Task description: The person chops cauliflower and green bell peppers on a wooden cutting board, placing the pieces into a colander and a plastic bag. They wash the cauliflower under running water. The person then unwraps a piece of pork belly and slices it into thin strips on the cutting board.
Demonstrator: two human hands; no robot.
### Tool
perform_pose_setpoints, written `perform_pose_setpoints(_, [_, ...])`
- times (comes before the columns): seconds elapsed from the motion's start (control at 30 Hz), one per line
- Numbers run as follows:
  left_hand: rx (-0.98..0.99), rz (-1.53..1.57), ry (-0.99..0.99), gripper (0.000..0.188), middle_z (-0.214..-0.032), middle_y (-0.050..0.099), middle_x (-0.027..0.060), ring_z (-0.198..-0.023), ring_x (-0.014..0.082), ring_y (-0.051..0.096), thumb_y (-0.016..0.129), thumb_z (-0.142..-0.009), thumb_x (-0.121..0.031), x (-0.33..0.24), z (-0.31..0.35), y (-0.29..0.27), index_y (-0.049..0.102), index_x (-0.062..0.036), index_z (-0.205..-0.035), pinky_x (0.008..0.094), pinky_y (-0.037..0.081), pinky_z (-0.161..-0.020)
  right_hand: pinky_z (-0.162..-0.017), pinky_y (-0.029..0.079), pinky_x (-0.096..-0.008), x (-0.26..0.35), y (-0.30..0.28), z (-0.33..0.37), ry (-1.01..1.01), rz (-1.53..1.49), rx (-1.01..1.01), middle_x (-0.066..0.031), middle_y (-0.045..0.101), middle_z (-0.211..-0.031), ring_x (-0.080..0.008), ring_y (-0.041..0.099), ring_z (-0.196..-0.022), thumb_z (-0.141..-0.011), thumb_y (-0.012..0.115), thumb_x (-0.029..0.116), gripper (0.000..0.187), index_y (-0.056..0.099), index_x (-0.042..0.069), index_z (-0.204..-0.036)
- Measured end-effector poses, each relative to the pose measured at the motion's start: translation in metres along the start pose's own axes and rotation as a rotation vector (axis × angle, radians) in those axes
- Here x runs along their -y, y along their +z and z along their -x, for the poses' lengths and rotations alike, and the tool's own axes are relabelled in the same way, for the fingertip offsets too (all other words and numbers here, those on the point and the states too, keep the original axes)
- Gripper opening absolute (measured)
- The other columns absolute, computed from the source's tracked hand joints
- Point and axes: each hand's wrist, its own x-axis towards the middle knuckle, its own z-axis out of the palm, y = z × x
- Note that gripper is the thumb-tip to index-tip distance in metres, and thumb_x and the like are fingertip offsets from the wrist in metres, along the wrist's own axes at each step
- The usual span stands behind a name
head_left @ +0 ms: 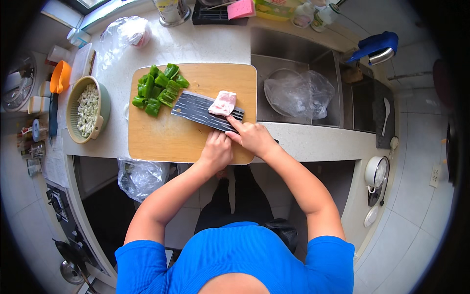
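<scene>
A wooden cutting board (166, 139) lies on the counter in front of me. My right hand (253, 139) grips a cleaver (193, 108) near its handle, with the index finger stretched along the dark, streaked blade. A pale pink piece of raw meat (224, 103) overlaps the upper part of the blade. My left hand (218, 149) is just below the blade, beside the right hand, with its fingers curled; what they hold, if anything, is hidden. Cut green pepper pieces (159, 88) are heaped on the board's far left.
Left of the board stands a colander (102, 117) holding small pale-green chopped pieces. A clear plastic bag (308, 95) sits in the sink (281, 63) on the right, over a bowl. Another bag (125, 36) lies at the back, and one (142, 179) hangs below the counter edge.
</scene>
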Motion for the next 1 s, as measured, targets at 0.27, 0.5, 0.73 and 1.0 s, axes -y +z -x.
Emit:
perform_pose_setpoints(0.27, [-0.222, -0.093, 0.135, 0.034, -0.101, 0.056, 0.0229, -0.099, 0.0394, 0.051, 0.056, -0.067, -0.004, 0.001, -0.002, -0.002, 0.058, 0.0063, -0.1, 0.0471, 0.039, -0.094, -0.055, 0.052, -0.042, -0.016, -0.023, 0.044, 0.095, 0.034, 0.084, -0.0168, 0.063, -0.067, -0.0334, 0.064, -0.06, -0.086, 0.059, 0.038, 0.052, 0.049, 0.011, -0.13])
perform_pose_setpoints(0.5, [-0.178, -0.073, 0.117, 0.048, -0.117, 0.051, 0.0265, -0.117, 0.0411, 0.044, 0.053, -0.068, -0.005, 0.004, 0.0, 0.0, 0.052, 0.011, -0.113, 0.0484, 0.029, -0.106, -0.071, 0.052, -0.0404, -0.001, -0.025, -0.02, 0.122, -0.367, 0.135, -0.0228, 0.065, -0.086, -0.0388, 0.064, -0.079, -0.088, 0.058, 0.038, 0.047, 0.055, 0.006, -0.122])
perform_pose_setpoints(0.73, [-0.239, -0.019, -0.035, 0.04, -0.115, 0.05, 0.0271, -0.111, 0.0425, 0.046, 0.055, -0.076, -0.005, -0.012, -0.034, -0.002, 0.051, 0.0081, -0.113, 0.0473, 0.037, -0.096, -0.082, 0.049, -0.04, -0.015, -0.042, -0.028, 0.142, -0.635, 0.215, -0.0248, 0.064, -0.099, -0.0388, 0.062, -0.095, -0.088, 0.055, 0.045, 0.05, 0.057, 0.007, -0.12])
perform_pose_setpoints(1.0, [-0.204, 0.065, -0.012, 0.024, -0.092, 0.062, 0.0206, -0.081, 0.0377, 0.06, 0.057, -0.076, -0.01, 0.003, -0.027, 0.002, 0.062, 0.0013, -0.096, 0.0441, 0.049, -0.076, -0.068, 0.053, -0.0428, -0.019, -0.044, 0.023, 0.137, -0.126, 0.137, -0.0212, 0.066, -0.084, -0.0368, 0.064, -0.074, -0.086, 0.059, 0.042, 0.049, 0.054, 0.011, -0.123])
